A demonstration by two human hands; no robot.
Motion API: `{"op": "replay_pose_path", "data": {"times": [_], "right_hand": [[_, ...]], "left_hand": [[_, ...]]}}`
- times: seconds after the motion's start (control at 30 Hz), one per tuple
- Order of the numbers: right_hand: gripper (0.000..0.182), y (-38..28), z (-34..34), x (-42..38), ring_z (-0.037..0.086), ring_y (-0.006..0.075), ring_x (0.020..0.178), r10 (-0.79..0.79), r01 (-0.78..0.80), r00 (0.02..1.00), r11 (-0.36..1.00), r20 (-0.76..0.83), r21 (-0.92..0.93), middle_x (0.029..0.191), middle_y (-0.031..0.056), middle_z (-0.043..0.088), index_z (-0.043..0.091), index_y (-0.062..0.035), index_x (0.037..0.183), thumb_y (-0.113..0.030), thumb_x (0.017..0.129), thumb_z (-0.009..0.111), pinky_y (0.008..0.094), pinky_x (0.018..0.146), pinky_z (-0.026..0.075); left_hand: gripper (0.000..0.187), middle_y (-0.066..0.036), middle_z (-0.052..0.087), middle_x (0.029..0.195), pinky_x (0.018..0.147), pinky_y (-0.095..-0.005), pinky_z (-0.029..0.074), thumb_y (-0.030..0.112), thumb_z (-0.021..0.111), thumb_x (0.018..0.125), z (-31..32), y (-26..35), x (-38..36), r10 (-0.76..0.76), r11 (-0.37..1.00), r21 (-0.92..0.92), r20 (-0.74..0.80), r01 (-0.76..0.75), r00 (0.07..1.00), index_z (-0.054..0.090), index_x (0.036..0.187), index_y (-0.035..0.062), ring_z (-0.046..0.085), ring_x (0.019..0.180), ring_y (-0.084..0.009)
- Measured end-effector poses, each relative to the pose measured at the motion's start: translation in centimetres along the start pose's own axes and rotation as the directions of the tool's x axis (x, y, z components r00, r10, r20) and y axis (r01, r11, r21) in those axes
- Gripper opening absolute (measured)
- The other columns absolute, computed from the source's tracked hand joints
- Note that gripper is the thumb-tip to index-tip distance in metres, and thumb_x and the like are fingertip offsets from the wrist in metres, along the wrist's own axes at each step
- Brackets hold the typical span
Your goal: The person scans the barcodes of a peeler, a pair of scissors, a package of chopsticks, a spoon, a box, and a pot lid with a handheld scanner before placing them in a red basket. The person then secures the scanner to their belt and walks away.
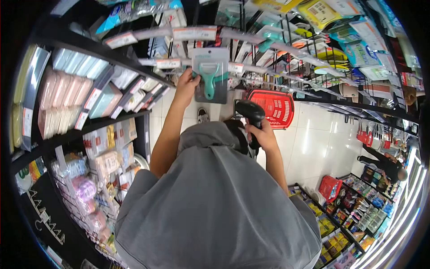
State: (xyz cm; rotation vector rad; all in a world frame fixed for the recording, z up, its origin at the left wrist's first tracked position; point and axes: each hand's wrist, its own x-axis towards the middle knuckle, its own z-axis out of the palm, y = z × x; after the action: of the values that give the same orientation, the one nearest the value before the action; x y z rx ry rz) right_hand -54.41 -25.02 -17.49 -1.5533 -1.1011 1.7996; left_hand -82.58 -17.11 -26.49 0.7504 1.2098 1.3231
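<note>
In my left hand (187, 87) is the left edge of a carded pack with a green peeler (208, 80), held upright in front of the shelf's label rail. My right hand (264, 135) is wrapped round the handle of a black handheld scanner (251, 112), whose head points up and left toward the pack. The scanner does not touch the pack. Behind the scanner, a red shopping basket (286, 110) sits low near the floor.
Hooks with packaged kitchen tools (273, 40) run across the top. Shelves with pink boxes (67, 92) stand at the left. A person (389, 166) is at the far right. A second red basket (330, 188) lies near low shelves.
</note>
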Motion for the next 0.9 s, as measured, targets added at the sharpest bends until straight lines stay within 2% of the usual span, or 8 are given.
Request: {"op": "replay_pose_path", "data": {"times": [0.03,0.1,0.23,0.27,0.37,0.7,0.83,0.9], "right_hand": [[0.013,0.9,-0.7,0.1,0.053,0.0106,0.052,0.015,-0.016,0.998,1.000,-0.069,-0.007,0.067,0.0033,0.058,0.054,-0.0009,0.085,-0.005,0.078,0.064,0.0246,0.049,0.040],[0.013,2.2,-1.9,0.1,0.052,0.0112,0.050,0.067,-0.068,0.994,0.998,-0.086,-0.009,0.065,0.0032,0.056,0.053,-0.0022,0.083,-0.007,0.078,0.065,0.0261,0.047,0.040],[0.016,4.4,-2.4,-0.3,0.053,0.0131,0.051,0.121,-0.131,0.982,0.990,-0.145,-0.057,0.066,0.0051,0.058,0.056,-0.0006,0.086,-0.009,0.076,0.065,0.0269,0.047,0.041],[0.017,4.9,-2.2,-0.4,0.053,0.0131,0.051,0.128,-0.135,0.981,0.990,-0.144,-0.037,0.066,0.0048,0.058,0.056,-0.0008,0.087,-0.009,0.076,0.065,0.0270,0.048,0.041],[0.017,6.6,-1.8,-0.6,0.054,0.0130,0.052,0.110,-0.119,0.983,0.991,-0.147,-0.055,0.067,0.0040,0.058,0.056,-0.0018,0.088,-0.009,0.076,0.066,0.0268,0.049,0.042],[0.018,8.3,-2.2,-1.4,0.055,0.0133,0.054,0.090,-0.104,0.979,0.992,-0.184,-0.069,0.068,0.0053,0.059,0.057,-0.0009,0.090,-0.011,0.078,0.065,0.0269,0.051,0.044],[0.016,7.2,-2.1,-2.1,0.055,0.0133,0.054,0.121,-0.130,0.973,0.991,-0.195,-0.031,0.067,0.0054,0.059,0.057,-0.0010,0.088,-0.012,0.079,0.065,0.0270,0.050,0.043],[0.016,7.4,-2.1,-2.2,0.055,0.0133,0.054,0.134,-0.137,0.975,0.991,-0.178,-0.007,0.067,0.0053,0.059,0.058,-0.0012,0.088,-0.012,0.079,0.065,0.0270,0.050,0.043]], "left_hand": [[0.026,-0.005,0.061,0.103,0.085,-0.0283,0.041,0.001,0.058,0.085,0.3,0.9,0.5,0.017,1.000,-0.001,0.014,-0.017,1.000,0.054,0.111,0.0027,0.056,0.095,-0.0144],[0.021,-0.005,0.062,0.100,0.081,-0.0242,0.042,0.000,0.054,0.088,0.8,2.6,1.4,0.104,0.952,0.289,0.014,-0.104,0.994,0.054,0.109,0.0015,0.056,0.091,-0.0118],[0.018,-0.007,0.060,0.084,0.066,-0.0258,0.042,0.003,0.057,0.086,3.5,5.4,2.9,0.310,0.823,0.474,0.088,-0.313,0.947,0.052,0.102,-0.0001,0.054,0.073,-0.0120],[0.020,-0.008,0.059,0.080,0.065,-0.0266,0.043,0.005,0.059,0.084,3.6,5.2,3.5,0.225,0.810,0.529,0.117,-0.253,0.967,0.052,0.102,-0.0006,0.054,0.069,-0.0132],[0.019,-0.011,0.062,0.083,0.070,-0.0279,0.045,0.006,0.059,0.085,5.1,3.7,4.8,0.397,0.857,0.293,0.148,-0.424,0.906,0.053,0.102,-0.0017,0.059,0.076,-0.0144],[0.021,-0.013,0.062,0.082,0.069,-0.0278,0.045,0.007,0.061,0.085,6.2,2.3,7.7,0.493,0.770,0.439,0.051,-0.463,0.868,0.054,0.100,-0.0054,0.060,0.077,-0.0183],[0.022,-0.006,0.058,0.074,0.059,-0.0287,0.041,0.010,0.061,0.087,7.1,1.8,7.4,0.549,0.821,0.196,-0.019,-0.536,0.835,0.054,0.101,-0.0053,0.050,0.065,-0.0136],[0.023,-0.005,0.059,0.078,0.061,-0.0275,0.041,0.011,0.060,0.088,7.0,2.1,7.3,0.535,0.830,0.189,-0.002,-0.525,0.845,0.055,0.103,-0.0054,0.050,0.068,-0.0122]]}}
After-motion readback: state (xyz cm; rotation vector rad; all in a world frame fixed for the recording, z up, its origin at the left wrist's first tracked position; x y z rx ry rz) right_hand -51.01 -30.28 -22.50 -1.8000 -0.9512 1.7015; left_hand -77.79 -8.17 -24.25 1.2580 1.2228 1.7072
